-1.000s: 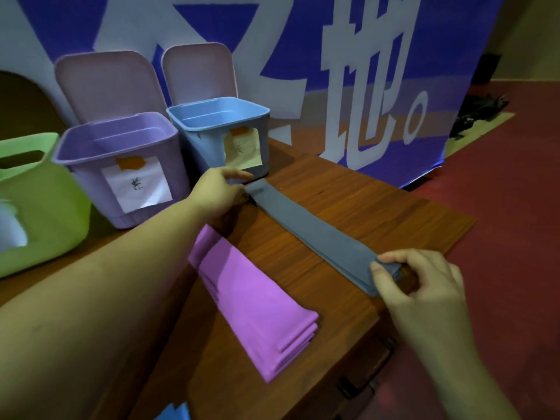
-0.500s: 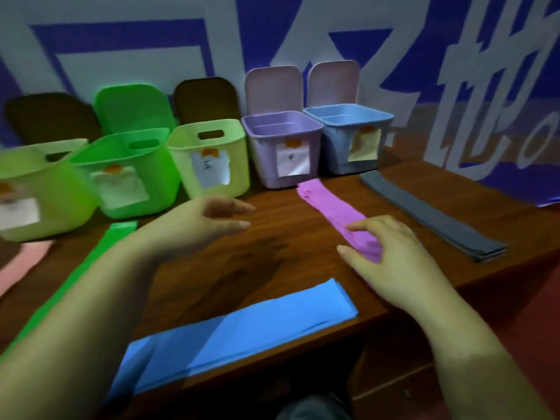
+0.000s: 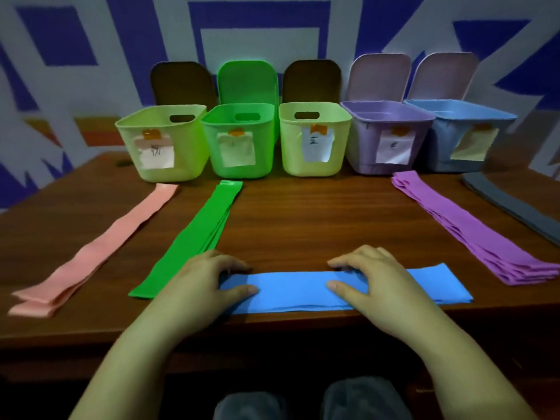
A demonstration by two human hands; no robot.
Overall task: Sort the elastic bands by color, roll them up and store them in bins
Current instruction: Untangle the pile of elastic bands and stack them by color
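Observation:
A flat stack of blue bands lies crosswise along the near table edge. My left hand covers its left end, fingers curled over the far edge and thumb on top. My right hand grips it right of the middle in the same way. Pink bands, green bands, purple bands and grey bands lie in separate strips running toward the bins.
Along the back of the wooden table stands a row of open, labelled bins: a pale green bin, a bright green bin, another pale green bin, a purple bin and a blue bin. A blue-and-white banner hangs behind.
My view swung left from the grey bands to the whole row. Both hands left the grey and purple bands and came down onto the blue bands at the near edge.

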